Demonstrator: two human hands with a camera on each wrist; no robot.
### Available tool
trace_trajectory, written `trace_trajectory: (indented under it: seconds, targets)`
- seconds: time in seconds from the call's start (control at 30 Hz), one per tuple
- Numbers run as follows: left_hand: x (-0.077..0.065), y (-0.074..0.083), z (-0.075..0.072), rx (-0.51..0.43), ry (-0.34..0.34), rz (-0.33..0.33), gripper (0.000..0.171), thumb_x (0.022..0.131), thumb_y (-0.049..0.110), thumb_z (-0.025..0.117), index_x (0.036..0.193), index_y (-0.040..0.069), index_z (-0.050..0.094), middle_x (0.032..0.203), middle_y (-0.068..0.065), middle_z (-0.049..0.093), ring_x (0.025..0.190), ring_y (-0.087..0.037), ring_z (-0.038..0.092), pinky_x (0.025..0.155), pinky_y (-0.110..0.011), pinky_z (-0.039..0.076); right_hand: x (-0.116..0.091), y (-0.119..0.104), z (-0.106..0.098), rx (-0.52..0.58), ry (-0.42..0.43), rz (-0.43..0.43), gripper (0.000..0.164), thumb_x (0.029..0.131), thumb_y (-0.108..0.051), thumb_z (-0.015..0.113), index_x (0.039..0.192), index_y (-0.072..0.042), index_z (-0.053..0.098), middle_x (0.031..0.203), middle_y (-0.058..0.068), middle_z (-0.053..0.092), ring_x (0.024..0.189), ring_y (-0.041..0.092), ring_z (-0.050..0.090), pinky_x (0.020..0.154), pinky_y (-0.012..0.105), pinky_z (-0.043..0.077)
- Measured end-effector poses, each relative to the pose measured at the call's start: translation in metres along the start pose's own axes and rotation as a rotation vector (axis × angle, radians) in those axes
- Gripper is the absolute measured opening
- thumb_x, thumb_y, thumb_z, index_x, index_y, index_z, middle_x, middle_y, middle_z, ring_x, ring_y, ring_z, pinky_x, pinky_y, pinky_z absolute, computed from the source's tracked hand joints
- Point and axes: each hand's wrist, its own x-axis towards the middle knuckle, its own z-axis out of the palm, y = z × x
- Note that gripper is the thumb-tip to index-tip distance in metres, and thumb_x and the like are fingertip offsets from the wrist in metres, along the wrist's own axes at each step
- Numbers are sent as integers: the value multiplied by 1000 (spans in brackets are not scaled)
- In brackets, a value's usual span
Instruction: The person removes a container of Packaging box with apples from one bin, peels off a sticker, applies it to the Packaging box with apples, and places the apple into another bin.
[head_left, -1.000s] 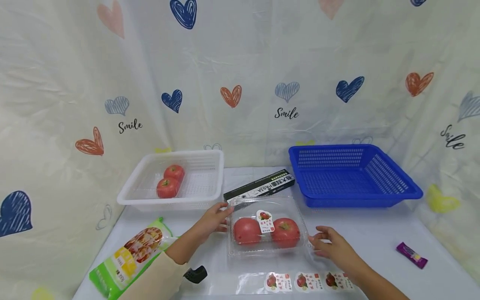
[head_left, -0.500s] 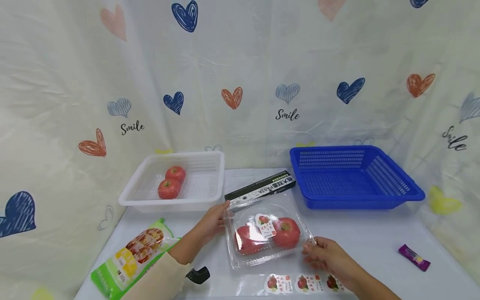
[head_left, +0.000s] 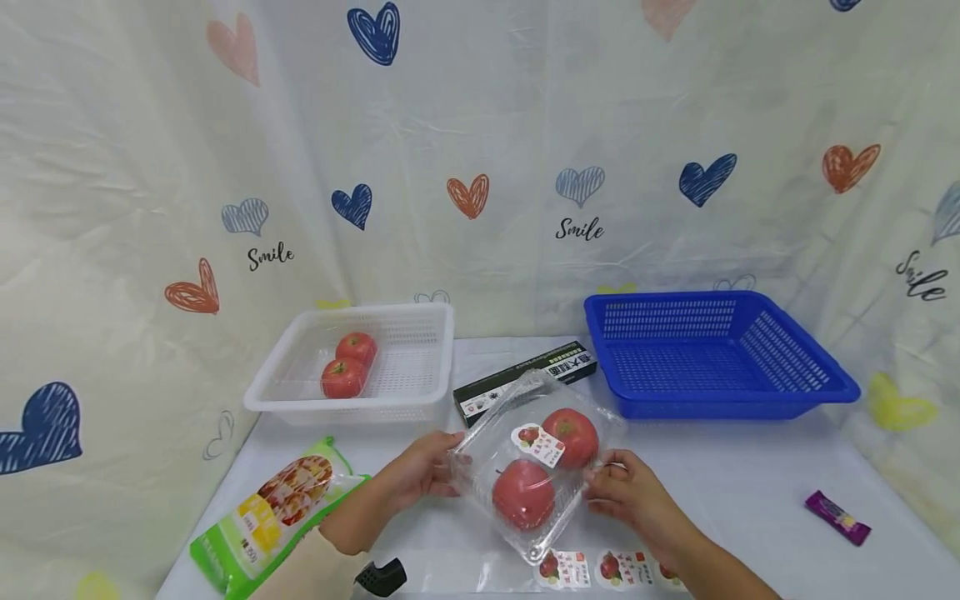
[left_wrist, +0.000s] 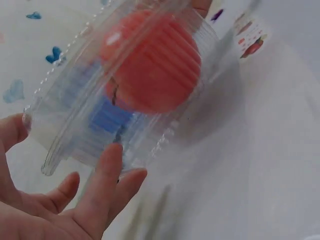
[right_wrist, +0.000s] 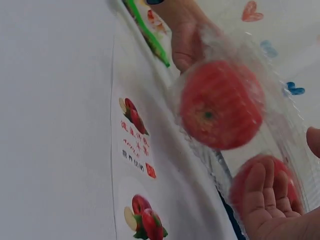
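A clear plastic clamshell box [head_left: 480, 479] holds two red apples [head_left: 523, 495] and bears an apple-print sticker [head_left: 537, 445] on its lid. It is turned cornerwise, with its lower corner over the front of the table. My left hand [head_left: 423, 468] holds its left corner; in the left wrist view the thumb meets the rim and the fingers [left_wrist: 107, 172] reach below. On the opposite side my right hand [head_left: 626, 492] grips the box near its edge. The right wrist view shows those fingers [right_wrist: 270, 192] against the box beside one apple.
A strip of apple stickers [head_left: 562, 570] lies along the front. Behind stand a white basket [head_left: 405, 346] with two packed apples, a black pasta box [head_left: 525, 375] and a blue basket [head_left: 720, 358]. A green food bag [head_left: 273, 517] lies left, a purple packet [head_left: 837, 517] right.
The clamshell box has turned counter-clockwise between my hands, so its right apple now sits farther back than the left one. My right hand has moved left and taken hold of the edge.
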Motion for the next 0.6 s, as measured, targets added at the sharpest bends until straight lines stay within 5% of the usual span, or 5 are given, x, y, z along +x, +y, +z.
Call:
trace_trajectory:
  seconds: [0.37,0.6]
  targets:
    - [-14,-8,-1,-72,-150,-14,23,100,27,50,108,7,55,108,-10,66,92,-28,68,76,-46,56,9,-8,29,-184,153,-38,46,98,-23,60,127,3,37,118,18,49,106,29,53,87,41,52]
    - [-23,-5,6,-104,-269,-6,13,99,25,55,101,12,58,104,-6,65,90,-22,68,76,-40,57,5,-19,34,-273,105,4,74,93,-37,66,137,3,22,149,31,20,130,49,36,95,55,45]
